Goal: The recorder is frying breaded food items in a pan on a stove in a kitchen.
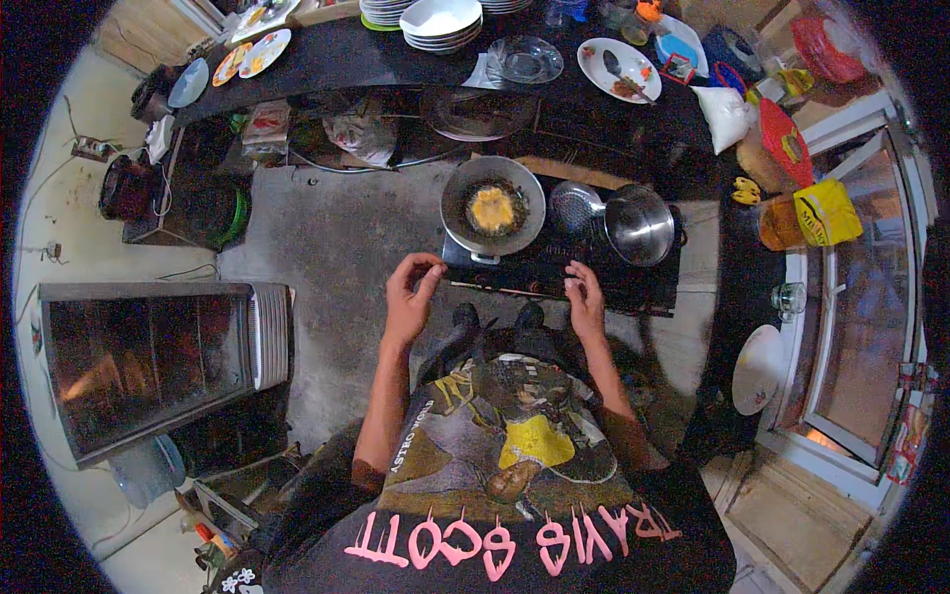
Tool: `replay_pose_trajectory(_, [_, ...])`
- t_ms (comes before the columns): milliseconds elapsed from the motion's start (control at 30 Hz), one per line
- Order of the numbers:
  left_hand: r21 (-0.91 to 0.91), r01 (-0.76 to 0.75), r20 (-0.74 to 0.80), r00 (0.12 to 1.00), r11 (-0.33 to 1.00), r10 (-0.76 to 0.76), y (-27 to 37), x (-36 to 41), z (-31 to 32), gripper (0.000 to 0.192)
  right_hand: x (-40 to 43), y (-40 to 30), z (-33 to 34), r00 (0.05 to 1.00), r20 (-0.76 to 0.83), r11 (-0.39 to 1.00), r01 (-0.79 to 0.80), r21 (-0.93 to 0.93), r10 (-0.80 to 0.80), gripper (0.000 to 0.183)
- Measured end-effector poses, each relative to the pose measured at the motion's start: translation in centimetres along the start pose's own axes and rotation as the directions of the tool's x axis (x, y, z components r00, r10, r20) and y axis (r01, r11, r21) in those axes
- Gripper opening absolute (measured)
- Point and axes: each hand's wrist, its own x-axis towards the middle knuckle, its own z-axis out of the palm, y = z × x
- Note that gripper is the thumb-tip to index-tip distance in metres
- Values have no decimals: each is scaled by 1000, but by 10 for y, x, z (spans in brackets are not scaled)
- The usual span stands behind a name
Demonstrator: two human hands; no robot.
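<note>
A wok [519, 223] sits on the left side of a black gas stove [549, 267], with a yellow-orange piece of food [491, 209] in dark oil at its bottom. My left hand [413, 295] hovers near the wok's front handle [485, 259], fingers curled towards the thumb, with nothing visible in it. Over the stove's front right edge, my right hand [585, 294] is held up with bent, loosely spread fingers and holds nothing. Right of the wok lie a perforated metal skimmer [576, 208] and an empty-looking steel pot [640, 226].
A dark counter [326, 70] curves around the stove, bearing stacked white bowls [441, 22], a glass plate [525, 59] and an oval plate with a spoon [605, 67]. On the right stand a yellow packet [827, 213] and a glass [788, 298]. A glass-fronted cabinet [148, 364] stands left.
</note>
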Motion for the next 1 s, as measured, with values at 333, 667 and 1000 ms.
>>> replay_pose_trajectory(333, [-36,12,-3,1000,999,-12,-11,10,-2,11,8,10,-8,999,-44,999,-31,-13,30,38])
replay_pose_trajectory(667, [-39,23,-7,1000,999,-23,-13,15,-7,11,14,-1,-4,995,-65,995,74,-64,-79,39])
replay_pose_trajectory(1000, [-61,36,9,999,998,-35,-16,18,-5,10,21,-2,-2,998,-48,997,43,-64,-47,37])
